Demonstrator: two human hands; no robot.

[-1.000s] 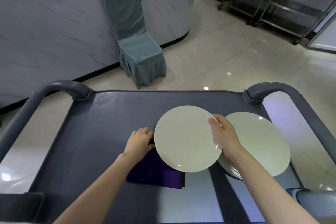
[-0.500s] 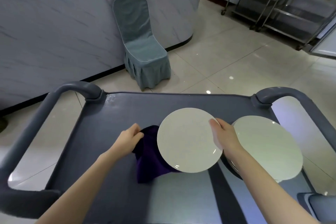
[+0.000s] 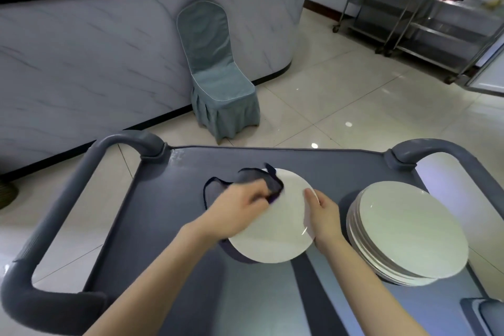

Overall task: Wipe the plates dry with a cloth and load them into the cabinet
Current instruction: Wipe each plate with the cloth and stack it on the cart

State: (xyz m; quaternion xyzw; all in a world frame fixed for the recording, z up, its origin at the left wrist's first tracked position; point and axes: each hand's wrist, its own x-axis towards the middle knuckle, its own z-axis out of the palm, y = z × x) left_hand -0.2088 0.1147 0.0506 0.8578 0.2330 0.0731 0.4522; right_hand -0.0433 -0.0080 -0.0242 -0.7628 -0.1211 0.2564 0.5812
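A white plate (image 3: pixel 275 229) is held above the grey cart top (image 3: pixel 169 226). My right hand (image 3: pixel 323 215) grips the plate's right rim, thumb on its face. My left hand (image 3: pixel 240 206) holds a dark purple cloth (image 3: pixel 268 181) bunched against the plate's upper left part; some of the cloth hangs behind the hand and below the plate. A stack of several white plates (image 3: pixel 409 232) sits on the cart to the right. No cabinet is in view.
The cart has raised grey handles at far left (image 3: pixel 120 144) and far right (image 3: pixel 436 147). Beyond it stand a teal covered chair (image 3: pixel 218 76), a marble-look counter (image 3: pixel 95 49) and steel shelf trolleys (image 3: pixel 425 19) on a tiled floor.
My left hand has lifted the purple cloth off the cart and brought it onto the plate's face. The right hand keeps its hold on the plate's rim.
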